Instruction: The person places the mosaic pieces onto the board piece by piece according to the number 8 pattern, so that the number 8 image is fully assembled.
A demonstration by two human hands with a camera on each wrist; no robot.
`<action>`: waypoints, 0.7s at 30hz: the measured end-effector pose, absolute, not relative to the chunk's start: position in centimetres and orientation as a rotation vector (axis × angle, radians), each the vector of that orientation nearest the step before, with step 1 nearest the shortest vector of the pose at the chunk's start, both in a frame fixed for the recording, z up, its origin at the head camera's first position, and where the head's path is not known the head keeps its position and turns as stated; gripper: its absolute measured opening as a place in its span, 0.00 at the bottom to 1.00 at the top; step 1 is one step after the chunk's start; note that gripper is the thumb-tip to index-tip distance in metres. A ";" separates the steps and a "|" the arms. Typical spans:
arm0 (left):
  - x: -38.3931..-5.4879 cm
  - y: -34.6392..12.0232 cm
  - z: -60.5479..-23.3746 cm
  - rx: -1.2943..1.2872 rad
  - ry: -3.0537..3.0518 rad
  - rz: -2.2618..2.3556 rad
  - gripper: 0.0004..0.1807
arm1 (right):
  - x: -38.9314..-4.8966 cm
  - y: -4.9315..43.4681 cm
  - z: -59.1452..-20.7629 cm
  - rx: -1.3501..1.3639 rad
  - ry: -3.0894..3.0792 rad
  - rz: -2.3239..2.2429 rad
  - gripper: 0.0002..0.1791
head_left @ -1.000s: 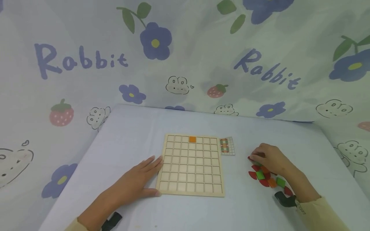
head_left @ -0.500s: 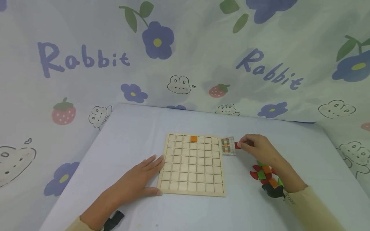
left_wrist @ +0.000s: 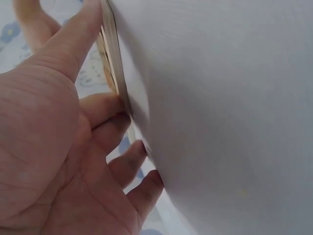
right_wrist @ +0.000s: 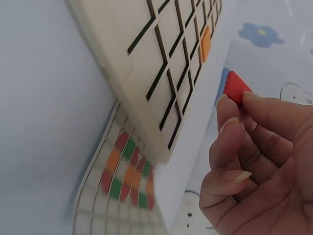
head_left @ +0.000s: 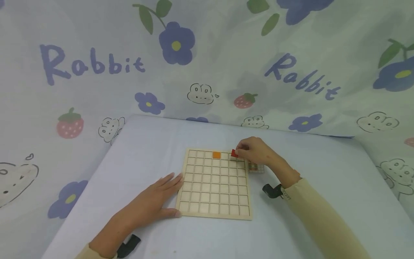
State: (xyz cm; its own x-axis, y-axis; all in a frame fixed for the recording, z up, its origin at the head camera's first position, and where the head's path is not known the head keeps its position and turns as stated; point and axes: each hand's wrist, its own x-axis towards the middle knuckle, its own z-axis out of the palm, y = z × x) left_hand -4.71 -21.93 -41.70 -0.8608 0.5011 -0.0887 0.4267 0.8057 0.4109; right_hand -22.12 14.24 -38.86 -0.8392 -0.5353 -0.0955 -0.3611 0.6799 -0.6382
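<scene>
A pale wooden grid board (head_left: 215,217) lies on the white table, with a square orange tile (head_left: 216,155) in its far row. My right hand (head_left: 255,148) pinches a small red tile (right_wrist: 235,88) between thumb and fingertips, one pointed corner sticking out. In the head view this red tile overlaps the far row, right of the orange one. Along the board's left side rests my left hand (head_left: 153,201), fingers extended and thumb near the front corner. The left wrist view shows those fingers (left_wrist: 100,110) at the board's edge.
A card (head_left: 258,169) printed with a red, green and orange pattern sits against the board's right side, partly covered by the right hand. Black wrist-worn devices (head_left: 272,191) hang below both wrists. A rabbit-print cloth (head_left: 220,72) forms the backdrop.
From the pile of coloured pieces at right, my right hand has carried the red tile leftward past the card to the board's far row. The sleeve now hides the pile. My left hand stays put.
</scene>
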 end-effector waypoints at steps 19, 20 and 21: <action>-4.7 -21.4 -41.9 0.647 2.803 0.567 0.54 | -23.6 10.4 -40.7 -0.691 2.631 -0.754 0.09; -4.7 -21.4 -41.9 0.644 2.802 0.573 0.54 | -23.6 10.3 -40.7 -0.685 2.636 -0.749 0.09; -4.7 -21.4 -41.9 0.640 2.799 0.579 0.54 | -23.6 10.3 -40.7 -0.680 2.642 -0.744 0.09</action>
State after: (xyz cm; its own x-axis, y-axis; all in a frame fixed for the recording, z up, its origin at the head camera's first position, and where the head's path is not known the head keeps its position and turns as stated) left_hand -4.68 -21.40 -41.90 -0.8832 0.4544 -0.1161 0.3711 0.8285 0.4193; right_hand -23.57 10.25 -40.73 -0.8382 -0.5199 -0.1650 -0.3572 0.7518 -0.5542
